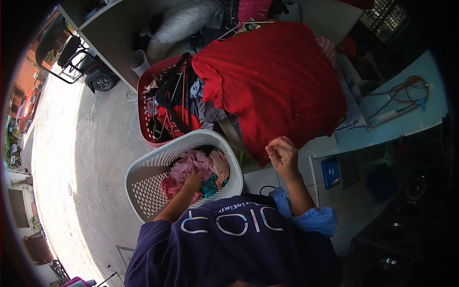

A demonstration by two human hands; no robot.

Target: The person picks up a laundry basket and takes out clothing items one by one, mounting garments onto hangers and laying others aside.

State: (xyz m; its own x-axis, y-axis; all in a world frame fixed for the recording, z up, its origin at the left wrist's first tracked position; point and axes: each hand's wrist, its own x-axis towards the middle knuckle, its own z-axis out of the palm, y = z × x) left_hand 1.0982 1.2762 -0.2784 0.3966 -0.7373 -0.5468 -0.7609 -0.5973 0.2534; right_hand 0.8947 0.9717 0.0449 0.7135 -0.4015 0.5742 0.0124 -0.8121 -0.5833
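Note:
My left hand (193, 179) reaches down into a white laundry basket (143, 189), its fingers sunk into a pink garment (190, 163). Around it in the basket lie a peach garment (219, 165), a teal cloth (209, 186) and a red patterned cloth (172, 188). Raised to the right of the basket is my right hand (283, 154), with fingers curled toward the thumb and nothing visible in them. Just beyond it hangs the lower edge of a large red cloth (282, 81), spread over a pile. A light blue cloth (311, 221) bunches around my right elbow.
Behind the white basket stands a red basket (145, 115) full of hangers (178, 95) and dark clothes. A filled plastic bag (184, 26) lies farther back. To the right is a light blue tabletop (416, 112) with a coiled cord (406, 88). A parked vehicle (98, 76) stands outside on the left.

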